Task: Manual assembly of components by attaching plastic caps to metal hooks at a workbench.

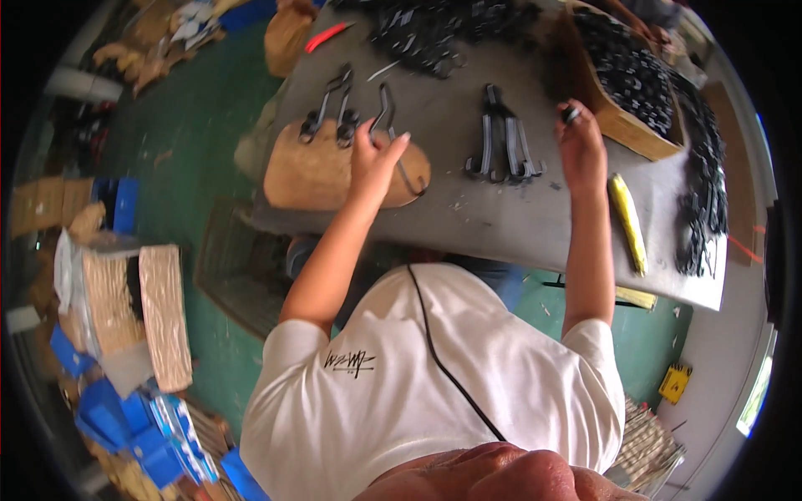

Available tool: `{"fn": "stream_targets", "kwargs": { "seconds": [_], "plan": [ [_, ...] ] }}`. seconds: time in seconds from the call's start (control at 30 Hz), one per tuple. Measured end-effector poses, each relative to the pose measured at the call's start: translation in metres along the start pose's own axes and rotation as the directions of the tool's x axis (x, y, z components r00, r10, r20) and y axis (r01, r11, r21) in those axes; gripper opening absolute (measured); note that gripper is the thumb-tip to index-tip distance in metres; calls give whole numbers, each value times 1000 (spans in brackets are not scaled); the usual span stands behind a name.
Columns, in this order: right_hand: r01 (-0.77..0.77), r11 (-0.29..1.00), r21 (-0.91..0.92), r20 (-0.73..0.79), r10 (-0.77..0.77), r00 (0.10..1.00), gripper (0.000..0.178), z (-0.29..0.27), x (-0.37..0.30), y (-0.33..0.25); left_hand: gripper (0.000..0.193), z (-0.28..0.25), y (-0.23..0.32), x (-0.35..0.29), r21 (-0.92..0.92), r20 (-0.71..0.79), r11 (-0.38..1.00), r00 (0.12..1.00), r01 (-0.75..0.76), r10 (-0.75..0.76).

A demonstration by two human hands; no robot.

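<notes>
My left hand point(378, 160) is closed on a dark bent rod with a hooked end point(405, 174), above a brown rounded pad point(288, 184). On the far side of that pad lie two dark rods with round black pieces at their near ends point(344, 129). My right hand point(583, 144) pinches a small black round part point(571, 113) beside a cardboard box point(616, 125) filled with small black parts point(626, 71). Between my hands, several dark hooked rods point(503, 138) rest side by side on the grey table point(451, 215).
A heap of black parts point(434, 33) covers the table's far side, near a red tool point(328, 37). To the right are a long yellow item point(628, 224) and black strands point(703, 209). Another person's hand point(656, 37) shows behind the box. Cartons point(117, 292) stand on the left.
</notes>
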State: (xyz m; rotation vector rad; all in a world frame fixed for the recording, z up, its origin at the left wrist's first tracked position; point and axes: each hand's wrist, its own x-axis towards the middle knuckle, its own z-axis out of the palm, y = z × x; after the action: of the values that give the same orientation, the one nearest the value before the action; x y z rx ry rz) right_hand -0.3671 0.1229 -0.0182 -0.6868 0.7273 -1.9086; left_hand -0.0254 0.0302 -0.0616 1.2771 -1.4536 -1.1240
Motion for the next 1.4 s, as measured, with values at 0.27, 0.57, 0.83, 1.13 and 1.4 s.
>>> {"fn": "stream_targets", "kwargs": {
  "seconds": [0.27,0.57,0.83,1.13,1.4],
  "plan": [
    [-293,947,-130,65,303,951,32,99,-101,112,75,9,32,-24,68,-61,994,995,-81,85],
    [170,557,-813,132,-108,985,35,132,-118,128,75,12,23,-42,2,-39,992,991,-129,129],
    [214,533,-818,166,-138,977,33,130,-120,133,74,12,15,-37,-99,-11,990,995,-98,97],
    [-93,700,-708,-54,77,996,28,121,-121,142,73,16,5,-35,-221,0,974,999,40,-41],
    [-11,716,-698,-64,-48,997,29,119,-129,148,73,19,12,-37,-121,64,990,995,79,-72]
  ]
}}
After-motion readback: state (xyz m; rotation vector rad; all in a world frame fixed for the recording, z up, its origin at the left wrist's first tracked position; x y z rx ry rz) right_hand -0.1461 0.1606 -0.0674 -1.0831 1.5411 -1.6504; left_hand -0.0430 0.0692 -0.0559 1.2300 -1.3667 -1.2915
